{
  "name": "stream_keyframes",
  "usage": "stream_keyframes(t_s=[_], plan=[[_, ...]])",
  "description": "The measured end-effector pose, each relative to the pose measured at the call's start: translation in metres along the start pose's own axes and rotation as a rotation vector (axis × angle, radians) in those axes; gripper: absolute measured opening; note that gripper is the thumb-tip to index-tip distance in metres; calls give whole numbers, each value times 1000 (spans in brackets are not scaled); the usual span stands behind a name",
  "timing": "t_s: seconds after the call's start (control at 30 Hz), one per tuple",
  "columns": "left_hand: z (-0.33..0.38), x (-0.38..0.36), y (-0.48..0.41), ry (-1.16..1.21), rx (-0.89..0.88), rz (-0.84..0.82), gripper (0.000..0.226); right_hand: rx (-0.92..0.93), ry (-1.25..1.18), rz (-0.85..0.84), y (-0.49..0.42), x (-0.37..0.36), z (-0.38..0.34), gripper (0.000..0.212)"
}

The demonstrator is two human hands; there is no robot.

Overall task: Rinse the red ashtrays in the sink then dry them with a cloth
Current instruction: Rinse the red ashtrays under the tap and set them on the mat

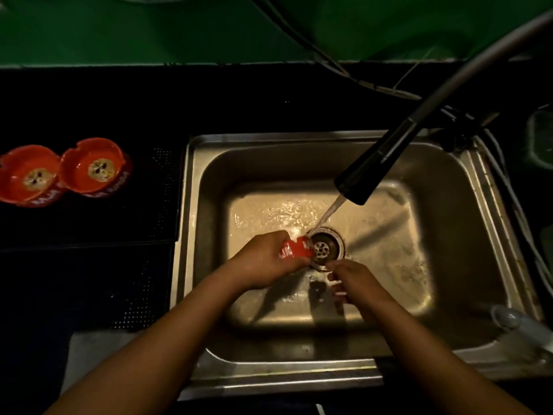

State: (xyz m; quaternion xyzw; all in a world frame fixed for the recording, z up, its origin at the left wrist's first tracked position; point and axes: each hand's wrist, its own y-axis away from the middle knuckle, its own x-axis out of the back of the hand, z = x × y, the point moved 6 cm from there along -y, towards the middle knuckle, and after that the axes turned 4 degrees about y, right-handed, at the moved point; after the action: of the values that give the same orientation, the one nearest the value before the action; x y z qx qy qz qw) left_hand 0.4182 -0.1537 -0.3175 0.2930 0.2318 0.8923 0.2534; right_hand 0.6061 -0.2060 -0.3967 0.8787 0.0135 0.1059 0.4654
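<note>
My left hand (266, 259) grips a red ashtray (294, 250) with white lettering, tilted on its side over the drain (324, 247) of the steel sink (209, 181). Water runs from the black faucet head (365, 175) onto the ashtray's rim. My right hand (356, 281) hovers just to the right of the ashtray with loosely curled fingers and holds nothing. Two more red ashtrays (28, 175) (95, 167) sit upright side by side on the dark counter at far left, each with a pale round emblem inside.
A black dotted mat (89, 280) covers the counter left of the sink. Cables (344, 70) run along the green wall behind. A pale object (514, 322) lies at the sink's right front corner, and a greenish container (541, 139) stands at far right.
</note>
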Motion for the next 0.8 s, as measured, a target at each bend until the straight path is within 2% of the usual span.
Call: stream_keyframes(t_s=[0.07, 0.17, 0.2, 0.27, 0.33, 0.4, 0.5, 0.6, 0.67, 0.73, 0.8], plan=[[-2, 10, 16, 15, -45, 34, 31, -21, -20, 1, 7, -3, 8, 17], [-23, 30, 35, 440, 77, 93, 32, -80, -92, -10, 18, -13, 19, 21], [-33, 32, 39, 507, 134, 104, 32, -100, -109, -14, 21, -19, 22, 21], [-49, 34, 46, 481, 192, 122, 39, -102, -105, -15, 27, -33, 21, 20], [-56, 41, 60, 463, 172, 154, 46, -39, -58, -28, 34, -52, 11, 18], [-60, 53, 77, 511, 121, 182, 36, 64, 4, -21, 45, -74, -9, 19], [-68, 84, 112, 568, 29, 241, 6, 300, 142, 27, 63, -114, -48, 18], [-83, 124, 153, 508, -49, 308, 7, 608, 450, 92, 88, -164, -89, 17], [-98, 147, 177, 421, -74, 318, 15, 797, 596, 90, 100, -201, -110, 18], [-117, 172, 194, 270, -76, 390, 20, 948, 753, 73, 107, -239, -124, 22], [-139, 196, 203, 46, -79, 510, 14, 1037, 905, 75, 105, -273, -134, 32]])
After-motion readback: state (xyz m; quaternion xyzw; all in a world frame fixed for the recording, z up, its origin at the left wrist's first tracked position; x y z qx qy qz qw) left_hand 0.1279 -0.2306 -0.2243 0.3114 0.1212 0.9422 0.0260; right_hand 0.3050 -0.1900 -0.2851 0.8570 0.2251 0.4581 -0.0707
